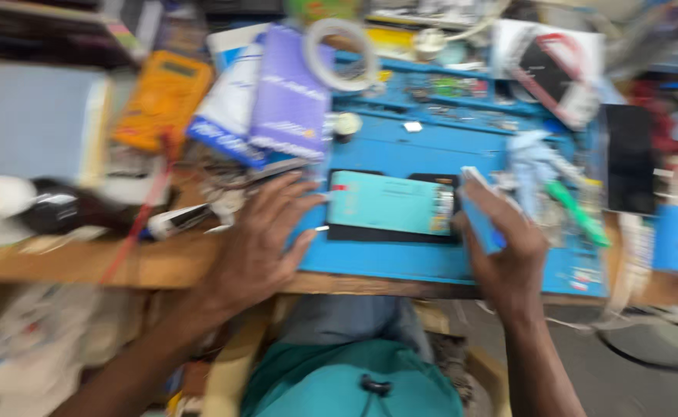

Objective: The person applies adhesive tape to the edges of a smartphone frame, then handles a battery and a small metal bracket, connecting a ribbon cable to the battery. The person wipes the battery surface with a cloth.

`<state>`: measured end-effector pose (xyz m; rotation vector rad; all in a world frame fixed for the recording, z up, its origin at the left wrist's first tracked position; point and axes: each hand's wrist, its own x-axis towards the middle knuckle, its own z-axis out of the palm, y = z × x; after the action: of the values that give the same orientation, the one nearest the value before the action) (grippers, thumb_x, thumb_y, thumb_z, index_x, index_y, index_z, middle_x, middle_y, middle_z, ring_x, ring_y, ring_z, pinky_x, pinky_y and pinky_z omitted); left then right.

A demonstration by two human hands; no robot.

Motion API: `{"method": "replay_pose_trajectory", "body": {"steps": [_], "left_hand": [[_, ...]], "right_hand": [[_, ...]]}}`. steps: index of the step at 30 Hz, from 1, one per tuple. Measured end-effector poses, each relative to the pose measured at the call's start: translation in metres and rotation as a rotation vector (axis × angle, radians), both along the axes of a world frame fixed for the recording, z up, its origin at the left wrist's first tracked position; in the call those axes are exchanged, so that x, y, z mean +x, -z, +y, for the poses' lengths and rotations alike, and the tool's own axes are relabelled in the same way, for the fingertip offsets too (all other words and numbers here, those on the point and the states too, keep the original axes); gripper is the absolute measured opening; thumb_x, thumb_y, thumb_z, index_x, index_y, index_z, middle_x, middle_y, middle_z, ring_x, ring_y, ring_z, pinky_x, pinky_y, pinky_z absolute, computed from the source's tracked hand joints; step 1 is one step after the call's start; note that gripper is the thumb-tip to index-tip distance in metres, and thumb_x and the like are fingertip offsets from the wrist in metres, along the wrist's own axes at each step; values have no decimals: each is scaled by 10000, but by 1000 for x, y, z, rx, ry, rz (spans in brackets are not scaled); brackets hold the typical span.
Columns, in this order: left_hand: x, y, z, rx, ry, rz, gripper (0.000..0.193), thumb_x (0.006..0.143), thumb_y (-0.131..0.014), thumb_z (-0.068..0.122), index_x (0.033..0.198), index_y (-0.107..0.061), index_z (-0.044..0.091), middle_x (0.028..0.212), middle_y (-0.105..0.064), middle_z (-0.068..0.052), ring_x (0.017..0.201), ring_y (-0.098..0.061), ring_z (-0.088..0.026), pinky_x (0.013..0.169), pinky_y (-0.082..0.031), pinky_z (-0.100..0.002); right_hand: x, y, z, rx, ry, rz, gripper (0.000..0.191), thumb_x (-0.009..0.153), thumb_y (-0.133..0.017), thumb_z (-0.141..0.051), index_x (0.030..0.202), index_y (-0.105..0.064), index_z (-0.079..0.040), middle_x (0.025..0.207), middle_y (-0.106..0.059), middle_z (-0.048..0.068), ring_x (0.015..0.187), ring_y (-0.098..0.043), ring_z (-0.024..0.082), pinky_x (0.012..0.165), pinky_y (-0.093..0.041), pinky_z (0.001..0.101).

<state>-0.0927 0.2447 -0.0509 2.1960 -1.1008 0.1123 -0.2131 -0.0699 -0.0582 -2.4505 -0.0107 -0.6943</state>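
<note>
whole view smeared by motion blur, small parts in the blue tray (pixel 462 89) at 12 o'clock too blurred to tell, phone's (pixel 391 205) right end hidden behind right hand (pixel 501 247), orange meter (pixel 161 96) at 10 o'clock blurred, both forearms cut off by bottom edge

an orange multimeter (pixel 163 96) lies at the table's (pixel 146 262) far left, just beside purple and white packets (pixel 273 96). a roll of white tape (pixel 343 52) sits behind them. a green-handled tool (pixel 578 212) lies right, near a dark phone (pixel 630 158).
</note>
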Motion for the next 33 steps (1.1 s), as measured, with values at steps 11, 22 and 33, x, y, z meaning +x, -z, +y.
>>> {"method": "replay_pose_trajectory", "body": {"steps": [11, 22, 33], "left_hand": [[20, -3, -48, 161, 66, 78, 767, 838, -714, 291, 1476, -398, 6, 1460, -494, -244, 1332, -410, -397, 1079, -318, -539], [10, 2, -35, -26, 82, 106, 1010, 743, -893, 312, 1539, -340, 27, 1415, -494, -257, 1351, -435, -412, 1139, -373, -512], [11, 7, -31, -121, 121, 172, 1037, 744, -885, 198, 1577, -294, 22, 1388, -583, -162, 1317, -491, -348, 1171, -392, -465]], "right_hand": [[9, -6, -123, -164, 346, 102, 286, 898, -804, -201, 1155, -777, -78, 971, -702, 125, 816, -669, 242, 713, -522, 379], [50, 13, -171, -236, 276, -51, 213, 914, -809, -174, 1105, -764, -90, 1038, -694, 128, 931, -665, 277, 854, -538, 412], [-11, -25, -31, 68, -16, 100, 363, 865, -682, -1, 1217, -728, -73, 1232, -721, 168, 1017, -734, 268, 866, -603, 361]]}}
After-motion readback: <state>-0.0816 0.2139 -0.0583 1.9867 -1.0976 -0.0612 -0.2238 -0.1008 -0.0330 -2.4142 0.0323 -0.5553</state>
